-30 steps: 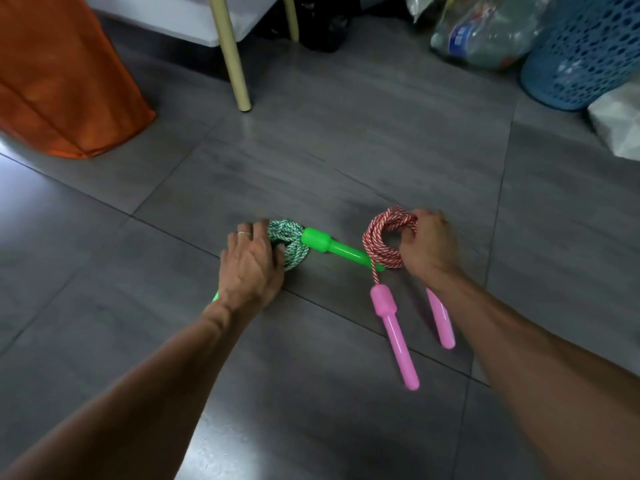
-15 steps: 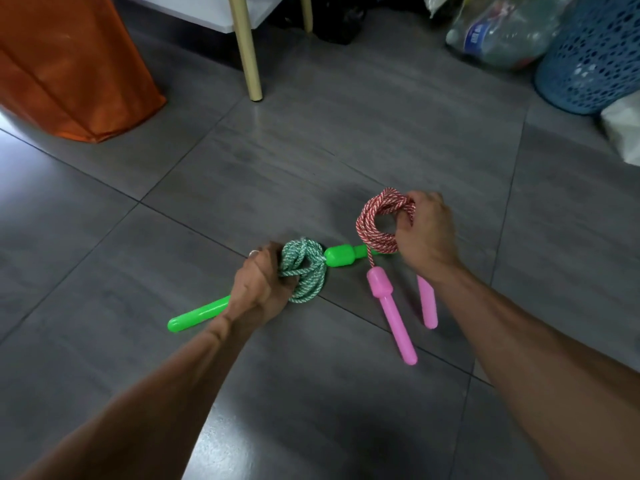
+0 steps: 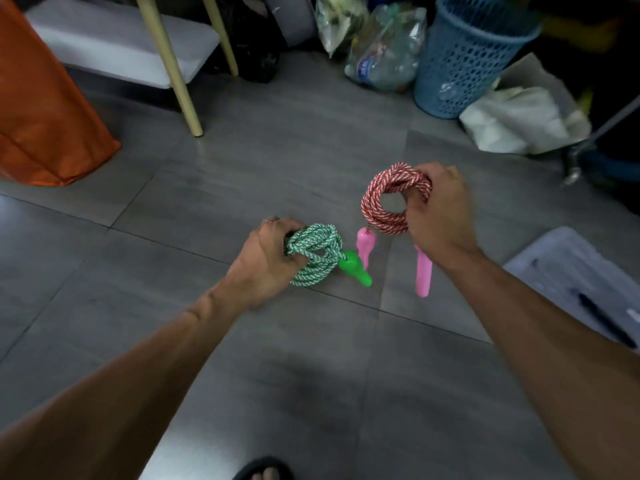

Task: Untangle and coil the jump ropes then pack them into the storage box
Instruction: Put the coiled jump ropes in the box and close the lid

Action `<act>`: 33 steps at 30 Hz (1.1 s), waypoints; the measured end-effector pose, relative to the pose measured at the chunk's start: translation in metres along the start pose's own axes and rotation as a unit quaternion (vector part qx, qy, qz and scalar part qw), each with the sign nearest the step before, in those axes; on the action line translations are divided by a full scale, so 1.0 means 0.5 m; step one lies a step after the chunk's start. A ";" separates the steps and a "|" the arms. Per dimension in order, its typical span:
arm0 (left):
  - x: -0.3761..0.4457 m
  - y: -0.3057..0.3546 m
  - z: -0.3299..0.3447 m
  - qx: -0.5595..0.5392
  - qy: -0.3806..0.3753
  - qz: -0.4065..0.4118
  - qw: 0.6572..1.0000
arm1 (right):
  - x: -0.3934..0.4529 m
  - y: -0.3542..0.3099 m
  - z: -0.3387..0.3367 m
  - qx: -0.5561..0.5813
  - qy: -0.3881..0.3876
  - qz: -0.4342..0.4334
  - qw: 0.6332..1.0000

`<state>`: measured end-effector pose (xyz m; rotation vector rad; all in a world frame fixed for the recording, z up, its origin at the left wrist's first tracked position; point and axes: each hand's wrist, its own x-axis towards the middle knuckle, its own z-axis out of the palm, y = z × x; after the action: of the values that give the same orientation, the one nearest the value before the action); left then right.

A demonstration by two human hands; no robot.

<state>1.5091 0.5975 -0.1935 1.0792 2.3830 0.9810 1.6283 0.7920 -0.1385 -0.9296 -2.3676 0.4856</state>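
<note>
green and red coils, one in each hand

green-and-white rope [image 3: 313,258], wound into a small coil, sits in my left hand [image 3: 265,261]; my fingers are curled through and around the bundle, gripping it above the grey tile floor [image 3: 277,161]. one green handle [image 3: 355,273] hangs from the coil's right side, pointing down and to the right. its partner handle cannot be seen.

my right hand [image 3: 438,213] holds the red-and-white rope [image 3: 388,199], also coiled into a ring; the fingers are hooked through the ring's opening and closed on its right side, the thumb hidden from view. two pink handles dangle below it: one [image 3: 365,247] hangs just beside the green handle, the other [image 3: 424,275] hangs under my wrist.

the two coils are near each other but apart. a pale translucent storage box [image 3: 568,268] lies on the floor at the right edge, beyond my right forearm; a dark pen-like object [image 3: 602,320] shows on or in it.

background: an orange bag [image 3: 45,109] at left, pale furniture legs [image 3: 173,67], a blue mesh basket [image 3: 464,57], a clear plastic bag [image 3: 384,53].
</note>
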 end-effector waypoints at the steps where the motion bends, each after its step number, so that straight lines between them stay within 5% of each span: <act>1: -0.010 0.035 -0.008 -0.006 -0.007 0.014 1.000 | -0.011 -0.001 -0.043 -0.006 0.014 0.009 1.000; 18: -0.257 0.673 0.043 -0.109 -0.221 0.200 0.948 | -0.360 0.100 -0.767 -0.049 0.228 0.168 0.958; 27: -0.468 0.936 0.273 -0.151 -0.314 0.245 0.905 | -0.671 0.265 -1.034 -0.105 0.313 0.258 0.908; 33: -0.586 1.032 0.453 -0.184 -0.389 0.250 0.868 | -0.853 0.392 -1.071 -0.111 0.309 0.325 0.887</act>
<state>2.0931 0.7198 0.0236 1.5825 1.2378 0.8607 2.3130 0.6965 0.0319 -1.7024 -1.5162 0.1122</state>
